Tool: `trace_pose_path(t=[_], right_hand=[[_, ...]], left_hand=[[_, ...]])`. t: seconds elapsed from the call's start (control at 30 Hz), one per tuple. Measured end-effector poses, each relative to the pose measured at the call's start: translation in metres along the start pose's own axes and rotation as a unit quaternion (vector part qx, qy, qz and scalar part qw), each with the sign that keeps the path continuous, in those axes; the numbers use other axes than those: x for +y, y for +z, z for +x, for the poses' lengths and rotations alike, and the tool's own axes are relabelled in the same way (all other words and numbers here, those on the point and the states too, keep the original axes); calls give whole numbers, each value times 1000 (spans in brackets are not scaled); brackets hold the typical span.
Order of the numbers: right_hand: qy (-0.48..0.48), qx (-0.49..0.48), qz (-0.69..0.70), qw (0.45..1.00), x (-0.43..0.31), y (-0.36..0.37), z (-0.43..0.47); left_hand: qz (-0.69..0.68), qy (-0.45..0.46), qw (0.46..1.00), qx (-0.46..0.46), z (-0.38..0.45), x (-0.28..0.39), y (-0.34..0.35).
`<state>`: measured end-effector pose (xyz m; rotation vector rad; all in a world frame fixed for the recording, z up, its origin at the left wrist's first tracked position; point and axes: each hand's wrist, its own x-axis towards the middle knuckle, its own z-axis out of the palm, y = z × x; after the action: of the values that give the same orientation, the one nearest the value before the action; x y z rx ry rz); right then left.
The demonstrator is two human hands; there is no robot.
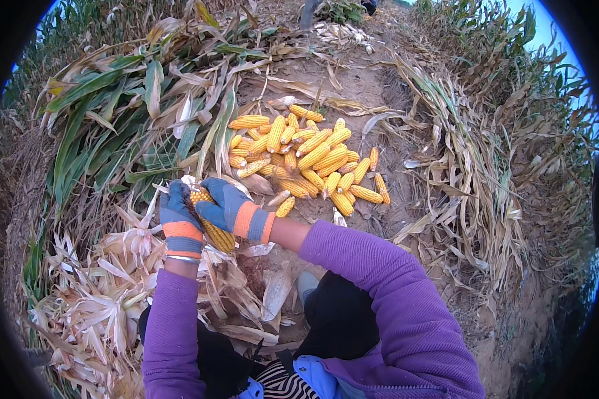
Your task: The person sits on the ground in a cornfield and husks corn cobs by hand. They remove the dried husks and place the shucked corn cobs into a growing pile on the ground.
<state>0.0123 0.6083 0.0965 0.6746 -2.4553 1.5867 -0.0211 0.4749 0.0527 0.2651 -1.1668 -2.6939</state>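
Both hands wear grey-blue work gloves with orange and grey cuffs. Between them is a bare yellow corn cob (218, 234), tilted, its tip end toward my body. My left hand (177, 202) grips the husk end of the cob, where pale husk (189, 180) sticks out above the fingers. My right hand (224, 202) closes around the cob's upper part from the right, covering some of its kernels. Just beyond my hands lies a pile of husked yellow corn cobs (314, 154) on bare soil. A few dry husks (254, 183) lie at the pile's near left edge.
Stripped husks (105, 324) are heaped at my left and between my feet. Cut corn stalks (110, 114) with green and dry leaves lie far left; dry stalks (479, 209) line the right. Pale ears (344, 34) lie farther ahead. Standing corn (524, 65) borders the strip.
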Motion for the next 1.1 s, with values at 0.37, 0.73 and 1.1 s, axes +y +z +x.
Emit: trace_pose_path(t=[0.37,0.73,1.1], right_hand=[[31,4,79,996,14,-3,1],[43,9,66,997,15,-1,0],[46,-1,88,995,14,-1,0]], left_hand=[[49,-69,984,-156,-11,9,7],[68,-48,989,-121,-7,1,2],[83,-21,991,-100,-7,-2,0]])
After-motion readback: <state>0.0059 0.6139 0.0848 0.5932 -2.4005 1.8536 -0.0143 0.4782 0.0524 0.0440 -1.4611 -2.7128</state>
